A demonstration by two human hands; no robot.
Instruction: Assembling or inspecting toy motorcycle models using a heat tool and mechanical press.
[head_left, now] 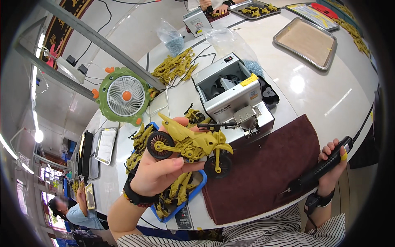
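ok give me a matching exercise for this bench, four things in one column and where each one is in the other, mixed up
Things:
1. olive-yellow plastic toy motorcycle
2. black electric screwdriver
3. green round desk fan
4. dark red felt mat

Places:
A. flat on the white table, in front of the grey metal box machine
B. in the left hand
C. standing at the table's left side
D. in the right hand

Pairs: 1-B, 2-D, 3-C, 4-A

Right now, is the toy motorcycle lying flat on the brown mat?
No, the left hand holds the toy motorcycle up above the table, beside the brown mat.
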